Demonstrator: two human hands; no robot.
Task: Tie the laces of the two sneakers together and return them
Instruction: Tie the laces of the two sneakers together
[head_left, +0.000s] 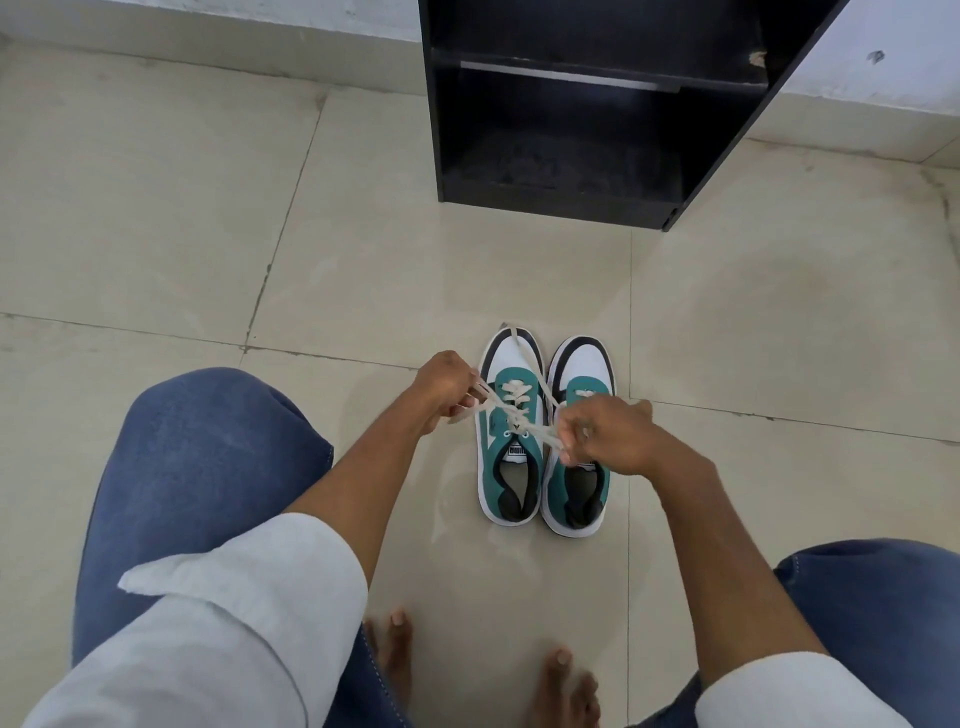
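Observation:
Two teal, white and black sneakers stand side by side on the tiled floor, toes pointing away from me: the left sneaker (511, 467) and the right sneaker (576, 483). Cream laces (511, 413) stretch taut across the left sneaker between my hands. My left hand (441, 387) pinches lace ends just left of the pair. Over the right sneaker's tongue, my right hand (605, 436) grips the other lace ends. One lace end trails forward over the left sneaker's toe.
A black open shelf unit (582, 202) stands on the floor just beyond the sneakers, against a white wall. My knees in blue jeans flank the view, and my bare feet (478, 670) rest on the tiles below the sneakers.

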